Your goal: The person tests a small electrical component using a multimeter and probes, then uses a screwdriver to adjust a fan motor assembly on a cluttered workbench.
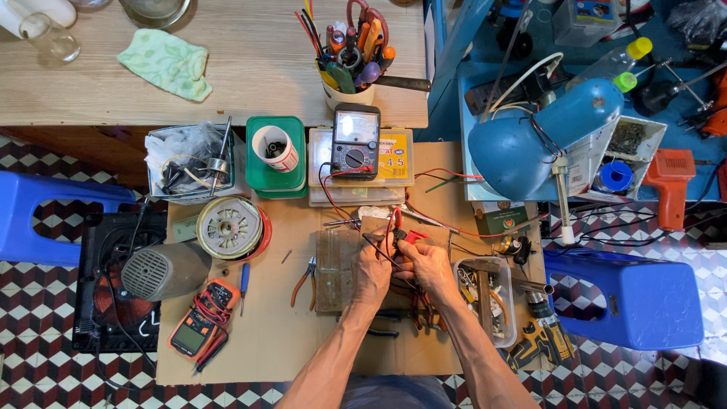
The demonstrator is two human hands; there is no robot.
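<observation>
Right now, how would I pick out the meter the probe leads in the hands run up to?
Start at the wooden tabletop and find the white cup of tools at its front edge. Directly below it, a black analog multimeter lies on a yellow-labelled parts box. Its needle window and round dial distinguish it from the orange clamp meter at lower left.

2 multimeters (355,142) (198,328) (1 analog, 1 orange), 2 blue stools (628,299) (34,216), 1 lamp (545,132), 1 pr pliers (305,280).

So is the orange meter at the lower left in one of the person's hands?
No, the orange meter lies on the cardboard by itself, while the left hand and right hand work on red and black wires farther right.
</observation>
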